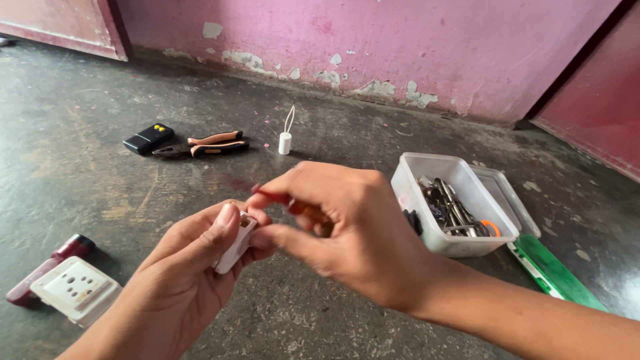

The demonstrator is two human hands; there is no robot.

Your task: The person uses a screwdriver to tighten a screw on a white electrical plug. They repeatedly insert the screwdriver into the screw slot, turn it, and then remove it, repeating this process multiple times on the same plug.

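My left hand (190, 267) grips a small white plastic electrical part (235, 245) between thumb and fingers, low in the middle of the view. Over it, my right hand (340, 230) is closed around a tool with an orange-brown handle (308, 212), and its fingertips meet at the top of the white part. The tool's tip is hidden by my fingers.
A white socket plate (75, 289) and a dark red cylinder-shaped object (47, 267) lie at lower left. Pliers (203, 145), a black box (148, 137) and a small white holder with a wire loop (285, 140) lie farther back. A clear tub of metal tools (448, 200) and a green flat object (552, 270) sit right.
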